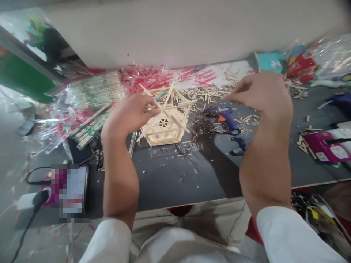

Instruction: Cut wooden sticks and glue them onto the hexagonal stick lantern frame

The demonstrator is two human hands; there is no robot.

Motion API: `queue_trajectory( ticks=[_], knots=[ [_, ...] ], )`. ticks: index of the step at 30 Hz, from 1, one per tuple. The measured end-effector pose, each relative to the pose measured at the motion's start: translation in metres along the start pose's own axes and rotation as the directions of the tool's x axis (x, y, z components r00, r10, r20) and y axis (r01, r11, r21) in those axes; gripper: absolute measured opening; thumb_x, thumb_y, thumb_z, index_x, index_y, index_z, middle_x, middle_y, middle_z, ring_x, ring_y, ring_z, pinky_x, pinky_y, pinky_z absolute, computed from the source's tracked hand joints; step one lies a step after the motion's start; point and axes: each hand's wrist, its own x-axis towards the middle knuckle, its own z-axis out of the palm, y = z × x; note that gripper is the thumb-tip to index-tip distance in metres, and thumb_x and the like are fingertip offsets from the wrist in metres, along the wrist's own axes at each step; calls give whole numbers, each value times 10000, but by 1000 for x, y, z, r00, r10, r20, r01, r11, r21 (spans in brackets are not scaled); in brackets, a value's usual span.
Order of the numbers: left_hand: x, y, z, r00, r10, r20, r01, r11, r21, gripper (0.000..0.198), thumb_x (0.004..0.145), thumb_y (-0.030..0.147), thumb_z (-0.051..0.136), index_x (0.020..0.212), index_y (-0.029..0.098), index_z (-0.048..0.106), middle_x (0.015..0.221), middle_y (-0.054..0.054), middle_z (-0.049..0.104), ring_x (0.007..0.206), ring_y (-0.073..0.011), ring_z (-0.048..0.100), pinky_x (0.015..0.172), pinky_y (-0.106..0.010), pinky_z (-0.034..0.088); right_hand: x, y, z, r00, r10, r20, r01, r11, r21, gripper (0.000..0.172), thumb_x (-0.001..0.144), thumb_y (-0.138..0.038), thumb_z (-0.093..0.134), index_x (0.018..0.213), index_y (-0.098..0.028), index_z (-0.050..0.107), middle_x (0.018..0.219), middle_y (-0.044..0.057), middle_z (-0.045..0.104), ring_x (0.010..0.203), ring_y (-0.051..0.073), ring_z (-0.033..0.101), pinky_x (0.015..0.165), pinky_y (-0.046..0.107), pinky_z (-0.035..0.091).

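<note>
A six-sided frame of thin wooden sticks (170, 135) stands on the dark table, with longer sticks crossing over its top like a star. My left hand (130, 113) is at its upper left side, thumb and fingers pinched on a stick of the frame. Further right and raised above the table, my right hand (264, 91) has its thumb and fingertips pressed together; whatever is between them is too small to make out. A blue glue gun (229, 117) with an orange part lies between the frame and my right forearm.
Short stick pieces (205, 94) are scattered behind the frame. Packed wooden sticks (94, 89) lie at back left amid clear and red plastic wrap. A clear ruler (159, 152) lies in front. A phone (75, 190) is left; a purple box (326, 146) stands right.
</note>
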Motion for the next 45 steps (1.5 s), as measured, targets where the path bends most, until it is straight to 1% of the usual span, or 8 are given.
queue_trajectory(
  ticks=[5,11,18,23,28,34,40,45],
  knots=[
    [0,-3,1,1000,1,-9,-1,1000,-7,312,996,422,647,1126,228,853,921,-66,771,960,-257,674,932,-387,487,22,19,18,898,161,410,38,900,-435,558,955,-715,757,670,-246,653,760,165,718,796,318,663,779,477,483],
    [0,-5,1,1000,11,9,-11,1000,-10,310,992,426,650,1143,235,841,1080,-88,824,1029,-276,709,950,-391,497,42,34,43,816,262,516,-19,903,-429,457,895,-616,848,701,-243,668,794,121,737,799,312,735,779,429,541],
    [1,-5,1,1000,-1,10,1,1000,-2,330,998,446,639,1149,230,836,1071,-85,826,1000,-270,714,947,-403,491,37,29,31,917,119,380,26,934,-356,275,979,-455,679,843,-215,689,928,187,758,867,311,702,785,425,510],
    [0,-9,2,1000,3,-24,-3,1000,-16,362,1030,454,580,1141,210,824,1036,-96,818,915,-256,683,895,-411,485,20,15,16,998,2,65,5,994,-106,349,1018,-529,655,1071,-184,670,1220,281,750,1084,341,701,871,414,497],
    [2,-12,2,999,-33,-36,33,999,11,412,1082,440,461,1193,206,781,1078,-128,804,925,-270,658,856,-415,459,2,-1,11,969,-174,-174,183,982,40,366,950,-513,765,1131,-209,671,1183,214,782,1037,318,694,903,415,506],
    [2,-9,5,1000,12,-18,-11,999,38,419,1097,455,420,1147,224,766,970,-104,752,895,-268,634,805,-390,447,-14,-16,8,898,-399,-185,401,916,-30,195,946,-413,646,1083,-287,705,1090,146,793,1009,333,707,977,456,529],
    [1,-7,4,1000,-20,-14,21,999,47,416,1095,435,429,1133,214,779,1006,-111,759,945,-279,663,849,-395,479,-16,-23,15,907,-401,-130,403,915,-6,207,978,-414,620,1141,-345,727,1160,114,812,1094,366,702,1067,499,527],
    [2,-11,6,1000,-5,-19,5,1000,18,425,1076,455,471,1213,231,806,1175,-114,816,1094,-316,702,943,-408,520,-13,-23,19,891,-435,-133,427,901,-81,298,988,-388,594,1197,-237,743,1130,178,803,1062,377,732,1025,504,545]
  ],
)
